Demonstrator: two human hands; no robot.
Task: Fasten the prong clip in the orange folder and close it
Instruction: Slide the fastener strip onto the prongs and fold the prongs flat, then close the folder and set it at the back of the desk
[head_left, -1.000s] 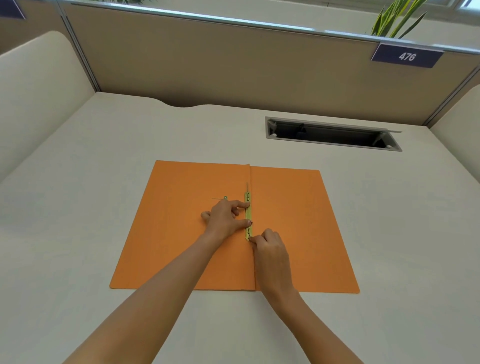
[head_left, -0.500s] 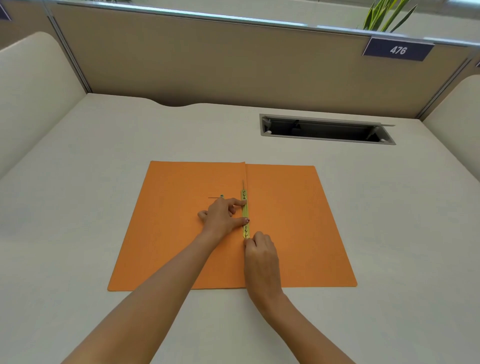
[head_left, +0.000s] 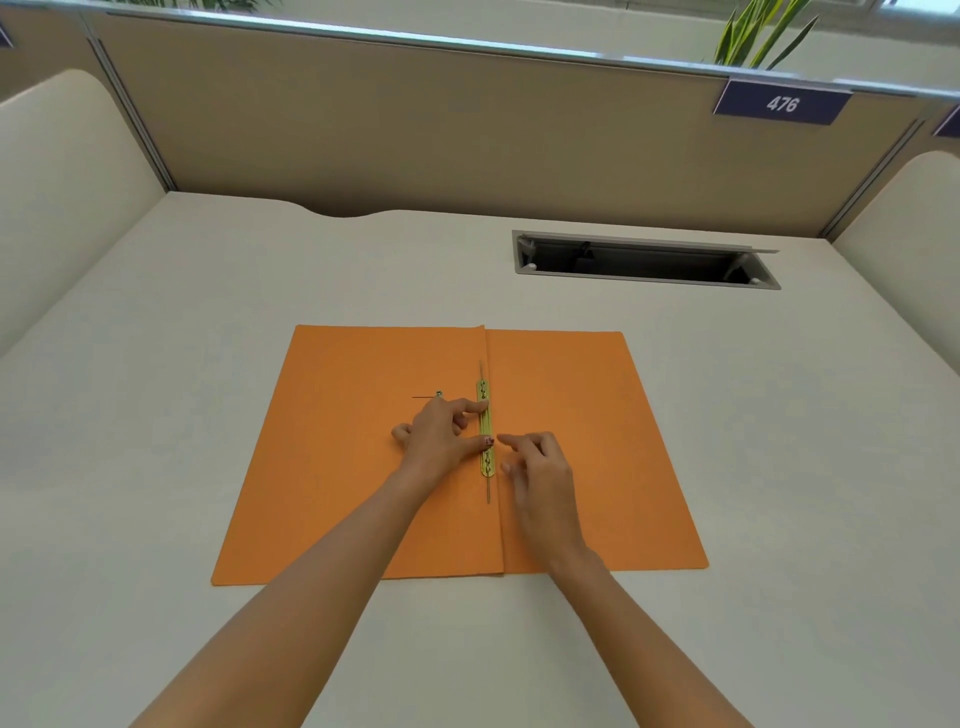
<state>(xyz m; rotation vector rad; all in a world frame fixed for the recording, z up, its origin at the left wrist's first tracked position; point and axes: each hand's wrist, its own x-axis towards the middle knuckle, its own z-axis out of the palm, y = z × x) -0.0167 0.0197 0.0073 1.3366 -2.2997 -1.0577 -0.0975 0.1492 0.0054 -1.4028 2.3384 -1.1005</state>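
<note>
The orange folder (head_left: 597, 441) lies open and flat on the desk. A yellow-green prong clip (head_left: 488, 462) runs along its centre fold, with thin metal prongs sticking out flat beyond both ends. My left hand (head_left: 439, 436) rests on the left flap, its index finger and thumb pressing on the clip bar. My right hand (head_left: 540, 462) sits on the right flap just beside the clip, fingers loosely apart and holding nothing. A small metal stud with a thin line (head_left: 438, 395) shows on the left flap.
The beige desk (head_left: 156, 415) is ringed by cubicle partitions (head_left: 467, 145). An open cable hatch (head_left: 644, 260) is set into the desk behind the folder at right. A label reading 476 (head_left: 782, 104) and a plant (head_left: 758, 31) are at the top right.
My right hand has lifted off the lower end of the clip and shifted right onto the right flap, uncovering the lower prong. My left hand stays on the clip.
</note>
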